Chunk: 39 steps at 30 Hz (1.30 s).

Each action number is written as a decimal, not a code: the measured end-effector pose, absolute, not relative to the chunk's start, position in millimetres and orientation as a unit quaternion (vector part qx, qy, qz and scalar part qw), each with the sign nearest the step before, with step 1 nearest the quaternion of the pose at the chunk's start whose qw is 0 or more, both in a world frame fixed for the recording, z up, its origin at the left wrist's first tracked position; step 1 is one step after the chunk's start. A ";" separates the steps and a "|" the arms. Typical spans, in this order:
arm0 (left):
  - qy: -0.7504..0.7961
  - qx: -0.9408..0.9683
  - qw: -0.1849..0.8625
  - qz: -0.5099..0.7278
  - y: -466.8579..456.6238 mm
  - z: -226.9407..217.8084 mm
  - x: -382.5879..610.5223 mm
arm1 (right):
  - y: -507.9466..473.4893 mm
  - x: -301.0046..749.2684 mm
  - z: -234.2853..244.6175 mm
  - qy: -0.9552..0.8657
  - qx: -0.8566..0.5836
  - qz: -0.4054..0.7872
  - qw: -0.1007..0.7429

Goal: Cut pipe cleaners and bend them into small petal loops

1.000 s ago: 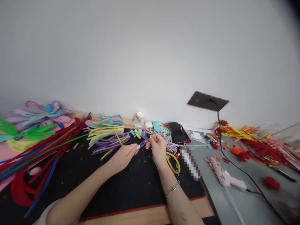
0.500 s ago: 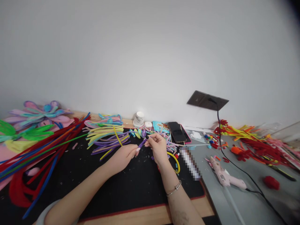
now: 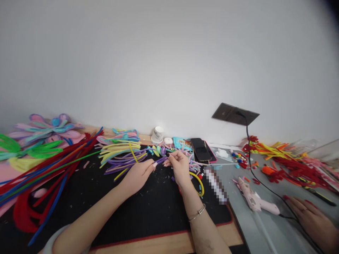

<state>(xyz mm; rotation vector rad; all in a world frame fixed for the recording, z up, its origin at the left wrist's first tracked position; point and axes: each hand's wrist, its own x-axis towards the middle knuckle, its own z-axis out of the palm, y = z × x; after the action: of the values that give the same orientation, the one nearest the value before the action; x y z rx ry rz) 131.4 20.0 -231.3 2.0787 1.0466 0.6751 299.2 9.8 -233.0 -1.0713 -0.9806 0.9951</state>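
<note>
A purple pipe cleaner [image 3: 160, 161] stretches between my two hands, above the black mat [image 3: 148, 215]. My left hand [image 3: 140, 173] is closed, pinching its near end between thumb and finger. At the other end, my right hand [image 3: 178, 165] grips it in a pinch too, the fingertips partly curled out of sight. Just beyond my left hand lies a bunch of purple pipe cleaners [image 3: 122, 163], with yellow and pastel ones [image 3: 116, 150] behind. A yellow pipe cleaner loop [image 3: 202, 187] sits beside my right wrist.
Long red and blue pipe cleaners [image 3: 60, 183] spread at left, near a pastel flower [image 3: 47, 128]. A paper cup [image 3: 158, 134] and a phone [image 3: 200, 150] stand along the back. At right are a pink glue gun [image 3: 255, 201], its black cord [image 3: 267, 192] and another person's hand [image 3: 309, 218].
Another person's hand has come in at the right, where a red object lay; that object is now out of sight. My hands keep their pinch on the purple pipe cleaner, barely shifting.
</note>
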 end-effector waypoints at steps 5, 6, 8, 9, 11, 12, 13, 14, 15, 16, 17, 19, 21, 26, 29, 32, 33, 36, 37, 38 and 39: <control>0.390 0.812 0.346 0.263 20.6 -232.8 132.2 | 10.1 299.3 -233.6 -0.434 -0.457 0.426 0.648; 0.388 0.813 0.348 0.260 20.4 -232.6 132.5 | 10.2 299.6 -233.8 -0.436 -0.459 0.420 0.651; 0.384 0.815 0.350 0.258 20.1 -232.1 133.0 | 10.2 300.3 -233.9 -0.442 -0.463 0.409 0.650; 0.381 0.815 0.352 0.258 20.0 -231.8 133.1 | 10.1 300.6 -233.8 -0.446 -0.465 0.405 0.649; 0.377 0.817 0.354 0.257 20.0 -231.0 133.1 | 10.0 301.1 -233.5 -0.449 -0.467 0.399 0.649; 0.374 0.817 0.356 0.257 20.0 -230.7 133.0 | 10.0 301.4 -233.4 -0.448 -0.467 0.397 0.651; 0.370 0.816 0.360 0.259 20.0 -230.4 132.8 | 10.2 301.7 -233.4 -0.446 -0.467 0.398 0.652; 0.367 0.813 0.367 0.264 20.1 -230.3 132.5 | 10.4 302.1 -233.5 -0.442 -0.466 0.403 0.652; 0.362 0.808 0.378 0.272 20.2 -230.3 132.2 | 10.8 302.4 -233.7 -0.439 -0.463 0.412 0.651; 0.357 0.799 0.393 0.282 20.4 -230.6 131.8 | 11.1 302.6 -233.7 -0.435 -0.458 0.426 0.648; 0.353 0.786 0.415 0.292 20.8 -231.1 131.5 | 11.3 302.7 -233.6 -0.432 -0.449 0.444 0.644; 0.345 0.745 0.484 0.303 21.6 -233.2 131.4 | 11.1 302.3 -232.6 -0.422 -0.426 0.487 0.635; 0.337 0.686 0.572 0.297 22.7 -236.3 132.0 | 9.9 301.3 -230.9 -0.411 -0.405 0.528 0.624; 0.297 0.574 0.706 0.292 24.2 -244.4 134.7 | 6.4 299.4 -229.2 -0.440 -0.395 0.550 0.590; 0.283 0.542 0.741 0.279 23.8 -246.3 135.1 | 6.1 300.0 -230.3 -0.463 -0.416 0.523 0.582; 0.278 0.523 0.761 0.265 22.9 -245.6 134.4 | 5.7 300.5 -229.2 -0.487 -0.434 0.488 0.580; 0.276 0.517 0.766 0.264 22.6 -245.1 134.0 | 5.3 300.4 -228.1 -0.499 -0.436 0.473 0.581; 0.269 0.499 0.782 0.259 21.9 -243.0 132.5 | 2.9 299.8 -223.5 -0.540 -0.432 0.430 0.580; 0.266 0.493 0.788 0.255 21.8 -242.4 132.0 | 2.0 299.6 -222.1 -0.552 -0.430 0.425 0.575; 0.265 0.488 0.793 0.251 21.6 -241.7 131.5 | 1.2 299.4 -220.9 -0.562 -0.428 0.426 0.565; 0.264 0.484 0.798 0.245 21.5 -241.0 131.0 | 0.5 299.3 -220.1 -0.572 -0.426 0.431 0.552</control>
<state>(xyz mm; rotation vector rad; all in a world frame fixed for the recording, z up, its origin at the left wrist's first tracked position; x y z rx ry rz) 131.0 21.5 -241.0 1.0383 0.5675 0.5265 299.3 0.5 -220.1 -1.0085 -1.3531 1.0194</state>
